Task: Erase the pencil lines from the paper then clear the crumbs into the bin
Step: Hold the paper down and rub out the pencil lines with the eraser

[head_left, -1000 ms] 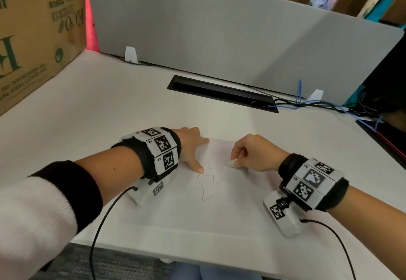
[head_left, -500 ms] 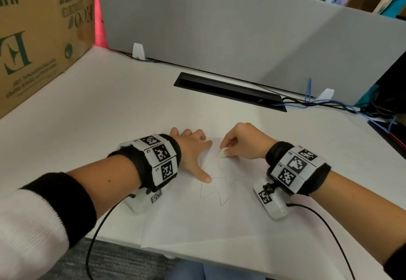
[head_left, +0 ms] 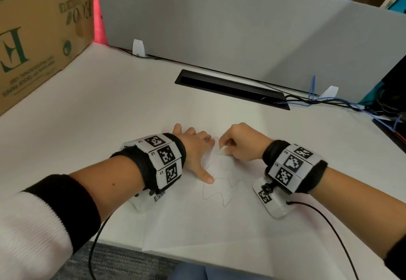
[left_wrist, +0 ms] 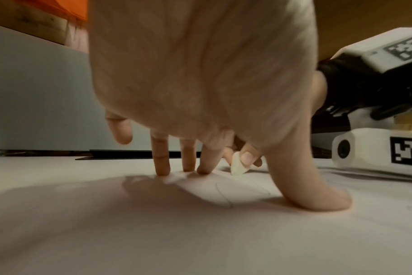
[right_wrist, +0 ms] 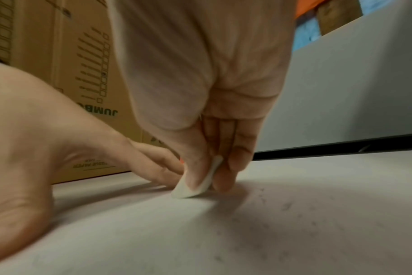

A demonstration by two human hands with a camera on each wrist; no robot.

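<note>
A white sheet of paper (head_left: 215, 224) lies on the desk near its front edge, with wavy pencil lines (head_left: 219, 194) drawn in its middle. My left hand (head_left: 195, 150) is spread flat on the paper, fingertips and thumb (left_wrist: 318, 197) pressing it down left of the lines. My right hand (head_left: 241, 142) pinches a small white eraser (head_left: 222, 150) between thumb and fingers, its edge touching the paper at the far end of the lines. The eraser (right_wrist: 195, 183) shows close up in the right wrist view, with dark crumbs (right_wrist: 294, 210) scattered on the paper beside it.
A large cardboard box (head_left: 37, 31) stands at the back left. A grey partition (head_left: 219, 22) runs along the desk's rear, with a black cable slot (head_left: 230, 88) in front of it. Cables (head_left: 351, 104) lie at the right. No bin is in view.
My right hand with the eraser has moved away from me and a little leftward along the lines, closer to my left fingertips. The left hand stays pressed on the paper.
</note>
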